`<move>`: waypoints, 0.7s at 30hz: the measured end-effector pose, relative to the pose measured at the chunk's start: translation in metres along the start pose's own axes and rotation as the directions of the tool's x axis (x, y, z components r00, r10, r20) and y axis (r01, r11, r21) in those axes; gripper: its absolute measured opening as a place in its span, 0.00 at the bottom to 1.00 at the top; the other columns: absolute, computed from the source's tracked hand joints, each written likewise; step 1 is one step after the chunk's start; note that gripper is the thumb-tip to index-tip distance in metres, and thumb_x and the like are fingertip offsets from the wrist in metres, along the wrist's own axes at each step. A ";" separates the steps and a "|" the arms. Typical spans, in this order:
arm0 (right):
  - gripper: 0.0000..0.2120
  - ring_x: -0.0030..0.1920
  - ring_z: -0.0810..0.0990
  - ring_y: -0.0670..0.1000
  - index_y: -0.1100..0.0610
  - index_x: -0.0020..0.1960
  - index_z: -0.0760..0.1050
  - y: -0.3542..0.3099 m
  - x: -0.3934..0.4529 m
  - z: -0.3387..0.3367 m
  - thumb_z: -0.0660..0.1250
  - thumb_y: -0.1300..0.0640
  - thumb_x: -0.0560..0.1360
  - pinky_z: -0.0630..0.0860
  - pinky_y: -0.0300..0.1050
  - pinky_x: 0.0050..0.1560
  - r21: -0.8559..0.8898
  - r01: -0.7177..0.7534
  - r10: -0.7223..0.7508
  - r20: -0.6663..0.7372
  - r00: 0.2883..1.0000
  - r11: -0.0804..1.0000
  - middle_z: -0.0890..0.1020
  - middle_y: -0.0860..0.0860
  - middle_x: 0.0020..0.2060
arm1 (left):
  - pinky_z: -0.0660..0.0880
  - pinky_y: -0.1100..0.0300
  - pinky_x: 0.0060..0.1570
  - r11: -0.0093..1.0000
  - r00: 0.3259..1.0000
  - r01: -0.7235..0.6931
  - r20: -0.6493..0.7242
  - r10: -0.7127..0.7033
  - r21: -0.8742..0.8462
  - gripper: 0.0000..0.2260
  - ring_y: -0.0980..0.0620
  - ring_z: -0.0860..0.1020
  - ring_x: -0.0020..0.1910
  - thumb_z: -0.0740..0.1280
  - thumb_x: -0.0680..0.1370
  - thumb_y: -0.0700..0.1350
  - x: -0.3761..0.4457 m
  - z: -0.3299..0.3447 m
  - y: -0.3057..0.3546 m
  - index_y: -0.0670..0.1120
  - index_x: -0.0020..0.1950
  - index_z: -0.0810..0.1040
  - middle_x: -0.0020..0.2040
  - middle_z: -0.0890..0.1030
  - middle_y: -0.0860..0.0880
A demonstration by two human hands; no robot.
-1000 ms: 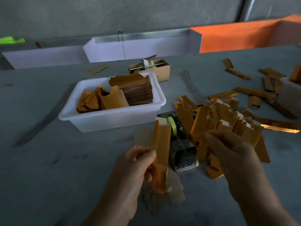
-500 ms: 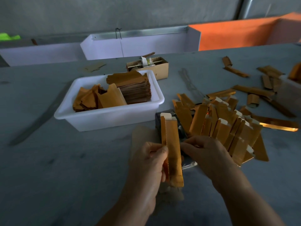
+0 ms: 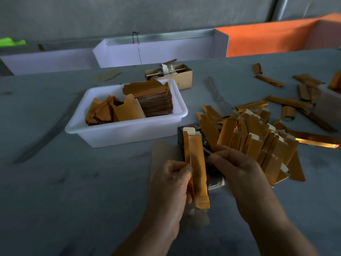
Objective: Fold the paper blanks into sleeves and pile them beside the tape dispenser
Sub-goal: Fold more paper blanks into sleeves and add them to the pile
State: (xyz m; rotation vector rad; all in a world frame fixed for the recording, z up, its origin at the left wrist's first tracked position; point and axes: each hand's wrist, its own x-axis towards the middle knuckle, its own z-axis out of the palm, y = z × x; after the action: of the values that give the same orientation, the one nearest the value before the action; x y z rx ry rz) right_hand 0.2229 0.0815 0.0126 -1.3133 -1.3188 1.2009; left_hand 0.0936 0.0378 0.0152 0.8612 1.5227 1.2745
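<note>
My left hand [image 3: 169,183] pinches a folded gold paper sleeve [image 3: 197,169] by its left edge and holds it upright, white tab at the top. Behind the sleeve stands the dark tape dispenser [image 3: 215,179], mostly hidden. My right hand [image 3: 239,169] is just right of the sleeve, its thumb and forefinger pinching a thin pale strip of tape [image 3: 207,150] at the dispenser. A pile of finished gold sleeves [image 3: 258,145] lies right of the dispenser. Flat brown blanks [image 3: 153,100] are stacked in a white tub [image 3: 129,131].
A small cardboard box [image 3: 177,74] with odds and ends sits behind the tub. Loose gold strips [image 3: 287,100] lie scattered at the right. A flat brown sheet [image 3: 164,154] lies on the grey table under my hands. White and orange bins [image 3: 162,50] line the far edge.
My right hand left the sleeve pile and came in to the dispenser beside the sleeve. My left hand turned the sleeve upright and squarer to me.
</note>
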 end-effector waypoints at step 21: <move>0.04 0.59 0.74 0.51 0.55 0.38 0.79 0.012 -0.027 0.009 0.70 0.60 0.72 0.74 0.49 0.56 -0.458 0.114 -0.197 -0.138 0.971 0.882 0.76 0.49 0.58 | 0.69 0.66 0.26 0.994 0.990 -0.016 0.142 0.000 0.111 0.06 0.59 0.72 0.25 0.65 0.79 0.47 0.007 -0.002 0.011 0.45 0.47 0.77 0.29 0.76 0.52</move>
State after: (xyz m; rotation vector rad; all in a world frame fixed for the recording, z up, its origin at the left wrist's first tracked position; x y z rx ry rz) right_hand 0.2164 0.0540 0.0005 -1.5602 -1.5902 0.6642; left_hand 0.0888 0.0459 0.0241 1.0092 1.4895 1.1171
